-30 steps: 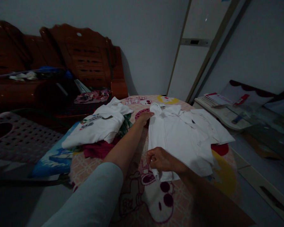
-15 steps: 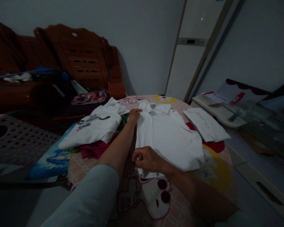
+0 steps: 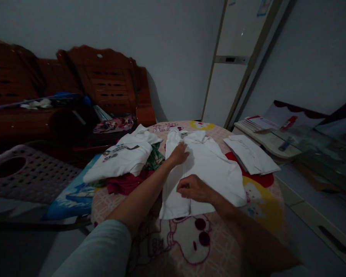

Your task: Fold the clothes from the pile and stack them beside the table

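Now the soft white shirt (image 3: 210, 173) lies flat mid-counter (image 3: 262, 215), on the round top's pink cartoon-printed cloth. Its left side is folded inward into a long straight panel, which it was not half a second ago. The left hand (image 3: 179, 154) rests open, palm down, near the collar. The right hand (image 3: 193, 188) sits curled on the fabric; I cannot tell whether it pinches. A folded white garment (image 3: 250, 154) lies apart on the right, and a clothes pile (image 3: 123, 161) is just left.

Cartoon-print round table (image 3: 219, 250): white shirt (image 3: 210, 169), folded white garment (image 3: 251, 154), pile of clothes (image 3: 123, 163).
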Motion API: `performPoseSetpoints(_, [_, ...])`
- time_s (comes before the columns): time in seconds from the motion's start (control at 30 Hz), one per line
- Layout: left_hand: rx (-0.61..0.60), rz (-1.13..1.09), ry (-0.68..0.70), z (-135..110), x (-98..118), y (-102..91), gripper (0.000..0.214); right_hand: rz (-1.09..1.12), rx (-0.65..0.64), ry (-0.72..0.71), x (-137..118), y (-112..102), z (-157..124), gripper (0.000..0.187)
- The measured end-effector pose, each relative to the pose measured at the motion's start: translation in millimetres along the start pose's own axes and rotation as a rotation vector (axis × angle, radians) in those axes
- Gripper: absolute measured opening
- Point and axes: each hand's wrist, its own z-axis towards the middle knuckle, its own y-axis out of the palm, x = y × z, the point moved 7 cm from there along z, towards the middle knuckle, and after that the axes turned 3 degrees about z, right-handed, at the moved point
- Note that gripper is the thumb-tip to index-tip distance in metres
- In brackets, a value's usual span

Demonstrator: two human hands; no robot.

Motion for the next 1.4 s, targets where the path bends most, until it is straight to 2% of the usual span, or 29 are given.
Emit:
performPoseSetpoints(0.07, [-0.063, 0.08, 0.026, -14.3, 9.9, 21.7, 0.054, -0.108, 0.136, 0.046, 7.3, -37.3, -7.7, 0.015])
performPoseSetpoints(0.13, [-0.041, 0.168, 0.038, -26.7, 14.7, 35.0, 0.057, -0.337, 0.333, 0.093, 14.2, -80.9, -19.8, 0.019])
performPoseSetpoints(0.23, [-0.01, 0.256, 0.064, -37.4, 18.5, 44.8, 0.059, -0.703, 0.506, 0.313, 35.4, -133.3, -43.2, 0.022])
performPoseSetpoints(0.3, [-0.029, 0.275, 0.059, -38.5, 17.8, 47.9, 0.061, -0.804, 0.482, 0.455, 55.2, -151.3, -56.2, 0.024])
performPoseSetpoints(0.4, [-0.039, 0.28, 0.051, -36.4, 16.2, 48.5, 0.062, -0.868, 0.434, 0.584, 79.4, -163.1, -70.3, 0.022])
performPoseSetpoints(0.53, [-0.029, 0.281, 0.052, -35.6, 16.8, 48.2, 0.062, -0.917, 0.452, 0.676, 90.0, -169.9, -78.4, 0.026])
performPoseSetpoints(0.63, [-0.022, 0.28, 0.053, -36.8, 18.4, 47.1, 0.06, -0.87, 0.477, 0.595, 81.2, -170.2, -77.2, 0.033])
performPoseSetpoints(0.83, [-0.038, 0.289, 0.044, -37.7, 19.6, 45.7, 0.06, -0.259, 0.458, 0.323, 58.9, -161.1, -79.6, 0.035])
performPoseSetpoints(1.0, [-0.037, 0.291, 0.053, -37.7, 19.8, 46.6, 0.06, -0.02, 0.401, 0.277, 55.5, -151.7, -77.4, 0.032])
performPoseSetpoints(1.13, [-0.037, 0.281, 0.053, -37.3, 20.0, 46.2, 0.061, 0.022, 0.217, 0.295, 64.6, -124.4, -62.1, 0.03])
performPoseSetpoints(1.23, [-0.051, 0.277, 0.045, -37.0, 19.9, 46.3, 0.06, -0.109, 0.105, 0.411, 74.6, -103.3, -54.6, 0.028])
performPoseSetpoints(1.3, [-0.052, 0.277, 0.047, -37.3, 20.4, 45.9, 0.06, -0.152, 0.091, 0.449, 75.7, -96.2, -53.0, 0.025])
performPoseSetpoints(1.4, [-0.049, 0.279, 0.052, -38.6, 22.2, 44.4, 0.06, -0.074, 0.13, 0.372, 67.1, -95.5, -49.6, 0.024])
